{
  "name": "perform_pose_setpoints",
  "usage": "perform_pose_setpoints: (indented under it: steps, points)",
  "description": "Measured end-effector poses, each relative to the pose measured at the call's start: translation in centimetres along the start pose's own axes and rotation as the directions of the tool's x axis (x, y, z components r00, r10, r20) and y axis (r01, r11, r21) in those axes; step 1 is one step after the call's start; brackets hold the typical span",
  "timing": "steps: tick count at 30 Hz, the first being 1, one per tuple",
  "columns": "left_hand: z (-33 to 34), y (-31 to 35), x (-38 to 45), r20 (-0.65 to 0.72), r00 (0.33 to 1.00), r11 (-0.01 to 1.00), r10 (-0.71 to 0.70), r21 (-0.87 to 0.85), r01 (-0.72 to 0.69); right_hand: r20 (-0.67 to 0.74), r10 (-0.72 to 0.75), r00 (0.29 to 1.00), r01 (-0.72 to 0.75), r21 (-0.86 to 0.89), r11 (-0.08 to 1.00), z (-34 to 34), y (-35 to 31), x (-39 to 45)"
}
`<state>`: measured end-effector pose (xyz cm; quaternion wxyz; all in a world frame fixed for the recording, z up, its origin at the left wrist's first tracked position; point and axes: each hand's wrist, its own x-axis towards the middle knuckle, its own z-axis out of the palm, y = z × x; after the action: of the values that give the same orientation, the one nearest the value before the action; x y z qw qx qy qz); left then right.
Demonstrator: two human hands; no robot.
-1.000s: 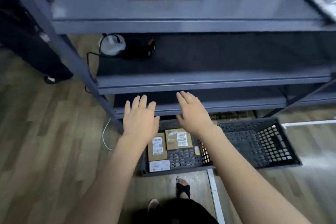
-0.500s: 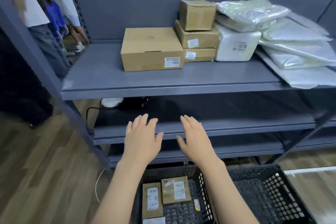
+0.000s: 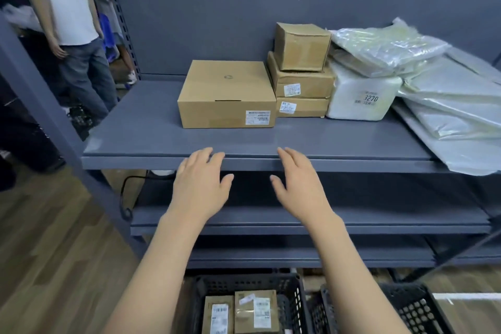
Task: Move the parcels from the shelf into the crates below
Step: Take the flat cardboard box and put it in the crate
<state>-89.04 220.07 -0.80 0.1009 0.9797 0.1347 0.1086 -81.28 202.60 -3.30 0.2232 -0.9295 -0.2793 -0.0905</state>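
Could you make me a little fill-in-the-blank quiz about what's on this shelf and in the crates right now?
1. The stack beside the large cardboard box holds ____ brown boxes.
2. The white parcel carries the number ____.
3. Both the left hand and the right hand are open and hold ____.
4. The left crate already contains small ____.

Missing words: three; 3270; nothing; parcels
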Motion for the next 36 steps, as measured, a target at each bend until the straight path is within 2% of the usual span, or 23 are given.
perform_pose_setpoints:
  steps: [5,10,17,23,25,30,36]
  points:
    - [-2.3,-2.5,4.8,-0.019,0.998,0.998,0.055,0.039,-0.054,0.029,0.042,0.999,-0.043,0.038,0.998,-1.3,-0.9,6.7]
    - [-5.2,-6.2,11.1,0.022,0.999,0.998,0.026,0.061,-0.028,0.064,0.097,0.993,-0.092,-0.071,0.993,-2.2,-1.3,12.7]
    - [-5.3,-9.7,17.7,0.254,0.967,1.0,0.005,0.016,-0.009,0.151,0.223,0.963,-0.198,-0.165,0.966,-1.7,-1.9,17.5]
    - [-4.1,-11.0,20.3,0.386,0.922,0.99,0.034,-0.143,0.023,0.181,0.358,0.916,-0.343,-0.108,0.933,-0.2,-2.8,19.0]
    - [-3.7,-11.1,20.6,0.405,0.913,0.979,0.057,-0.202,0.029,0.163,0.381,0.91,-0.375,-0.068,0.925,0.4,-3.0,19.0]
    - [-2.3,-11.7,20.4,0.35,0.931,0.943,0.102,-0.332,0.022,0.066,0.375,0.925,-0.375,-0.012,0.927,1.3,-3.3,18.2]
    - [-1.9,-12.9,16.7,0.234,0.965,0.907,0.118,-0.42,-0.009,-0.131,0.324,0.937,-0.317,0.071,0.946,3.1,-4.8,14.6]
